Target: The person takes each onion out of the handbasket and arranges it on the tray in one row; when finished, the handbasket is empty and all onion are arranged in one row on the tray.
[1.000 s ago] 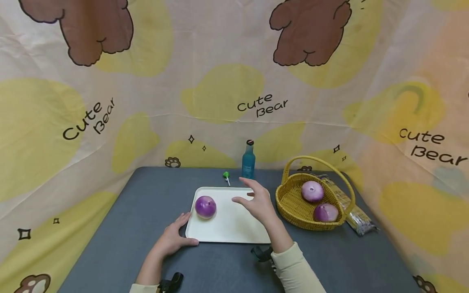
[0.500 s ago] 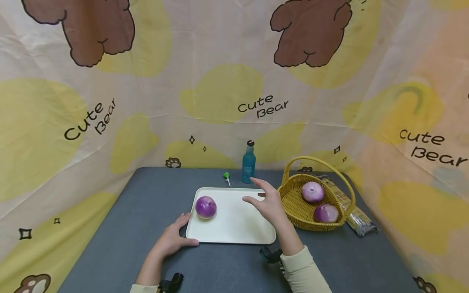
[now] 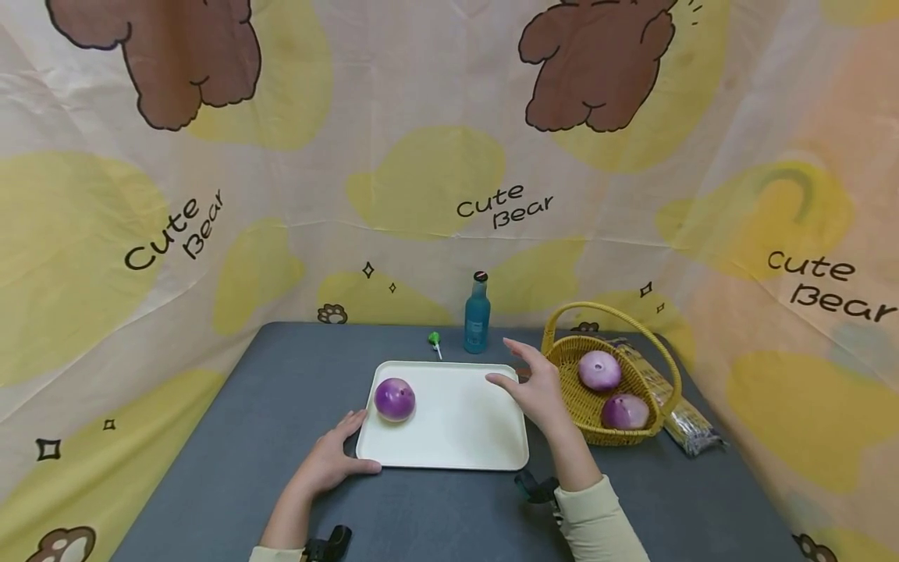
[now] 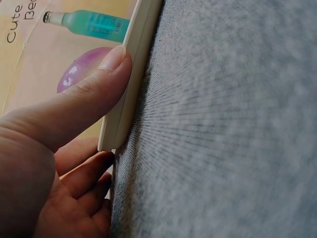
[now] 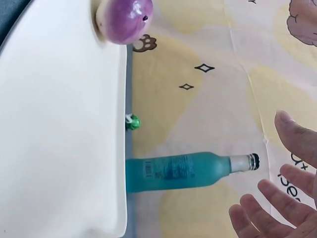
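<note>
- Tray [image 3: 449, 437], white, long axis left-right, on grey table [image 3: 211, 468]; onion [image 3: 394, 399] at left end.
- Left hand [image 3: 330, 460] pinching near-left corner; right hand [image 3: 537, 386] spread, hovering beside basket [image 3: 562, 351].
- Bear-print cloth [image 3: 421, 156] behind.

- Flat cream-white plastic tray [image 3: 449, 437]: smooth, matt.
- Round purple onion [image 3: 394, 399]: glossy skin.
- Yellow woven wicker basket [image 3: 562, 390]: rough weave.
- Slim blue glass bottle [image 3: 476, 318]: frosted.
- Grey table covering [image 4: 233, 129]: matt, felt-like.
</note>
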A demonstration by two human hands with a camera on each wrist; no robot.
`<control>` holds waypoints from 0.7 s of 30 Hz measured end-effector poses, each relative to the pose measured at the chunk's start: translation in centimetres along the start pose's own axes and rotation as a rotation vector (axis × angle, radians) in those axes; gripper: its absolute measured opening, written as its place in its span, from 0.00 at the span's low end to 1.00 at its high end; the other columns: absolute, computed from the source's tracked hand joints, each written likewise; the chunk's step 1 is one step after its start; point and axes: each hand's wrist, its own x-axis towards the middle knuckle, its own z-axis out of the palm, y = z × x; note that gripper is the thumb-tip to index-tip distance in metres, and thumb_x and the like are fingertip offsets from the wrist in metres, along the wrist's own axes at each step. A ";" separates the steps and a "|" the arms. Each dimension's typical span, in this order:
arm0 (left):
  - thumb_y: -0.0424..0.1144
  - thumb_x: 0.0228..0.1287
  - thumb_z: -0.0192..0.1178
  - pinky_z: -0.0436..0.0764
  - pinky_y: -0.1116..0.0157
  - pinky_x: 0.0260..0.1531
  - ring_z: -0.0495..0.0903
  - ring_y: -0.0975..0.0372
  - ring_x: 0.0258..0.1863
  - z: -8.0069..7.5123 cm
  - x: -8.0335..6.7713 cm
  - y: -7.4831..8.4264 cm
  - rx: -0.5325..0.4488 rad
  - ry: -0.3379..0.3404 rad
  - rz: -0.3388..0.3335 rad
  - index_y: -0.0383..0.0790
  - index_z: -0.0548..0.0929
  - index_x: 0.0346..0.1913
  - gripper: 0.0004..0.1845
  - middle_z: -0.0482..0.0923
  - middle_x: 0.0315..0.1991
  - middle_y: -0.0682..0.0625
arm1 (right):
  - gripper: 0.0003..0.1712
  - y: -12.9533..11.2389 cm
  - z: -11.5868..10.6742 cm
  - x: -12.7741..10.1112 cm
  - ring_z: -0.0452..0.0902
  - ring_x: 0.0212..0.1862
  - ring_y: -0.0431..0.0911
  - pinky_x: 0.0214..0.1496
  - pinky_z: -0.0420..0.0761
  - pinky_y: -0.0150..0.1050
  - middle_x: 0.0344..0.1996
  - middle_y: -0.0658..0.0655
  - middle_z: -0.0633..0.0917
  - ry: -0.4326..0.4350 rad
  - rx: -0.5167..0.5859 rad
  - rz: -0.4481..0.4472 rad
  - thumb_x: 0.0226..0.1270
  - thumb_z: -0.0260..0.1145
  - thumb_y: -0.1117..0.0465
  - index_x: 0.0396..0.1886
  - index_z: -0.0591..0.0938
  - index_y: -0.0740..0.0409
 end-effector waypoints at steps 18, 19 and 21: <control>0.56 0.41 0.82 0.55 0.31 0.69 0.51 0.40 0.79 0.1 -0.1 -0.2 -0.003 0.008 -0.003 0.44 0.62 0.79 0.60 0.56 0.79 0.38 | 0.40 1.8 -3.8 0.0 0.73 0.66 0.60 0.65 0.76 0.60 0.65 0.63 0.78 0.003 -0.034 0.126 0.58 0.78 0.52 0.70 0.75 0.55; 0.56 0.41 0.82 0.55 0.31 0.69 0.51 0.40 0.79 0.1 -0.1 -0.2 -0.003 0.009 -0.005 0.45 0.62 0.79 0.60 0.56 0.79 0.38 | 0.40 1.9 -4.0 0.0 0.73 0.66 0.60 0.65 0.76 0.59 0.66 0.63 0.77 0.003 -0.030 0.134 0.58 0.78 0.52 0.70 0.75 0.55; 0.56 0.41 0.82 0.55 0.31 0.69 0.51 0.40 0.79 0.1 -0.1 -0.2 -0.003 0.011 -0.005 0.44 0.62 0.79 0.60 0.56 0.79 0.38 | 0.41 2.0 -4.2 0.1 0.72 0.67 0.60 0.66 0.75 0.59 0.66 0.63 0.77 -0.001 -0.019 0.144 0.59 0.78 0.52 0.71 0.74 0.56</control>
